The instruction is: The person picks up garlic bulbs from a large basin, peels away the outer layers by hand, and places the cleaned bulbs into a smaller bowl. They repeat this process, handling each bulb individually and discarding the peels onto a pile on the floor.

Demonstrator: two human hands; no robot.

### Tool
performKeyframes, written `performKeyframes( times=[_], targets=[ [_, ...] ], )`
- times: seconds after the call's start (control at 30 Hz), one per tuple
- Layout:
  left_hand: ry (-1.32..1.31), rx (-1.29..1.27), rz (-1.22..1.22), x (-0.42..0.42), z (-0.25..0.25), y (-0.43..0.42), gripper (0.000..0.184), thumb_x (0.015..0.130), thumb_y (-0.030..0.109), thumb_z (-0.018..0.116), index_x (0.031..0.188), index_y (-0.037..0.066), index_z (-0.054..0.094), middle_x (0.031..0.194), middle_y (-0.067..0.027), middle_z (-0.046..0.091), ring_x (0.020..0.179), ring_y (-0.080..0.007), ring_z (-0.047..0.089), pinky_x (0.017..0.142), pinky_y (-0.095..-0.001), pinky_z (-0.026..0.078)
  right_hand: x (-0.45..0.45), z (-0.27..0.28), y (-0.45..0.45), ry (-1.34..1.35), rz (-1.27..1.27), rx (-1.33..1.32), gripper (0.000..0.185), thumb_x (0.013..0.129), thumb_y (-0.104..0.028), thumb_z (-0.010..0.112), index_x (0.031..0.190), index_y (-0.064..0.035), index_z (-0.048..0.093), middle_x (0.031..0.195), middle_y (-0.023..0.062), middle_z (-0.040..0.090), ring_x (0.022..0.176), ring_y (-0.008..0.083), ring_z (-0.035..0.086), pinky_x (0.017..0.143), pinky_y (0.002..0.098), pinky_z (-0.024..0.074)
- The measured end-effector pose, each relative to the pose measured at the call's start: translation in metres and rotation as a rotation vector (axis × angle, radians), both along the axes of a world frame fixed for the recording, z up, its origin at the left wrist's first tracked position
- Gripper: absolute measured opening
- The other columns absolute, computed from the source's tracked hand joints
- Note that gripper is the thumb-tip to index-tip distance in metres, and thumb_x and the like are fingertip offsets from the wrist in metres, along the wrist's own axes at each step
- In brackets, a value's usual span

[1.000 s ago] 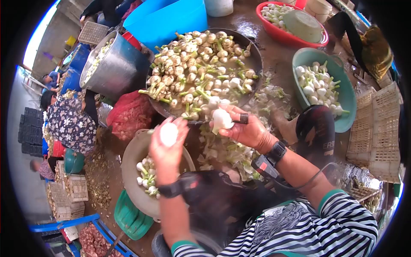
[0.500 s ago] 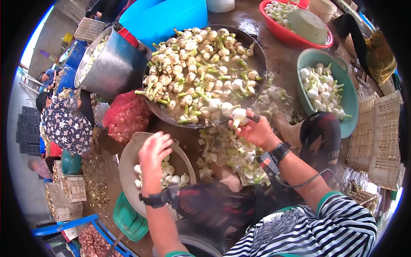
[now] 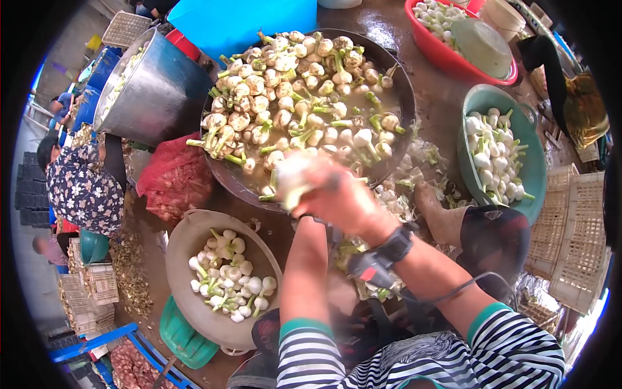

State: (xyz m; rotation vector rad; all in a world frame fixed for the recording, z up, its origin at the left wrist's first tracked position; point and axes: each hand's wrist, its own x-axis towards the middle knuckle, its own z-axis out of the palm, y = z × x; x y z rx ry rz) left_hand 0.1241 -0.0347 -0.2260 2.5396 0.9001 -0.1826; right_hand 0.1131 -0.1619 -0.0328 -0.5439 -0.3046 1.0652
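Observation:
Both my hands are together at the near edge of a big dark basin (image 3: 407, 129) of garlic bulbs in murky water. My right hand (image 3: 337, 194) is blurred by motion, its fingers wrapped round a whitish bulb (image 3: 293, 178) with a green stem. Behind it, my left hand (image 3: 310, 219) is mostly hidden, so what its fingers do cannot be seen. To the left, a grey basin (image 3: 184, 272) holds peeled white bulbs (image 3: 227, 279). Peeled skins (image 3: 421, 159) lie on the floor right of the dark basin.
A green basin (image 3: 528, 139) and a red basin (image 3: 424, 52) of bulbs stand at the right. Left are a metal pot (image 3: 162, 91), a red mesh sack (image 3: 175, 175) and a person in a flowered top (image 3: 84, 188). Plastic crates (image 3: 570, 227) stand far right.
My left hand dropped a white bulb into the grey basin and then moved right to meet my right hand. My right hand has shifted left with a bulb.

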Motion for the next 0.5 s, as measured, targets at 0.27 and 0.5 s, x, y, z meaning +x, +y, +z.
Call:
performKeyframes(
  times=[0.27, 0.5],
  targets=[
    [-0.551, -0.499, 0.197, -0.033, 0.04, -0.002, 0.026, 0.084, 0.023, 0.057, 0.101, 0.004, 0.059, 0.098, -0.0105, 0.063, 0.085, -0.0232, 0.061, 0.068, -0.0357, 0.05, 0.018, 0.022, -0.004, -0.724, 0.102, -0.388, 0.053, 0.077, -0.006, 0.064, 0.127, -0.0034, 0.047, 0.109, 0.0154, 0.062, 0.104, 0.023, 0.058, 0.087, 0.033, 0.0472],
    [-0.823, -1.884, 0.621, -0.05, 0.095, 0.002, 0.025, 0.089, 0.02, 0.048, 0.106, 0.002, 0.052, 0.107, -0.0143, 0.059, 0.096, -0.0304, 0.059, 0.071, -0.0519, 0.053, 0.055, -0.12, -0.061, -1.625, -0.12, -1.277, 0.027, 0.073, -0.005, 0.052, 0.097, -0.0084, 0.065, 0.086, 0.0178, 0.064, 0.081, 0.0312, 0.063, 0.072, 0.0404, 0.0484]
  ],
)
